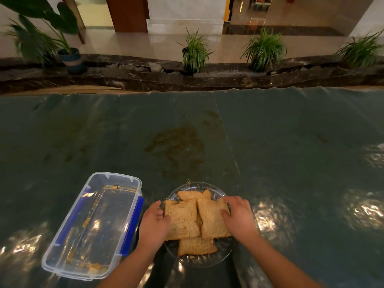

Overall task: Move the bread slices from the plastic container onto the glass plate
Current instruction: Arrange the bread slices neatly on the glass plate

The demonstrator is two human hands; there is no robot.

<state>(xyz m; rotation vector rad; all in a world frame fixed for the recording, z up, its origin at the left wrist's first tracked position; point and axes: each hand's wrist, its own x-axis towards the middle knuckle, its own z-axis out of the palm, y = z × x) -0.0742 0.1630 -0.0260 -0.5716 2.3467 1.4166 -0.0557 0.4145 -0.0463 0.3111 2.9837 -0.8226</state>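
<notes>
Several brown bread slices [187, 219] lie overlapping on the round glass plate [199, 260] near the table's front edge. My left hand [152, 224] rests on the left edge of the left slice, fingers curled onto it. My right hand [239, 217] grips the right edge of the right slice [212, 223]. Left of the plate stands the clear plastic container [91, 227] with blue clips; it holds only crumbs along its bottom.
The table is covered with a dark green plastic sheet [270, 152] with a brownish stain in the middle. Beyond its far edge runs a dark stone ledge with potted plants [194, 53]. Bright light reflections dot the sheet at left and right.
</notes>
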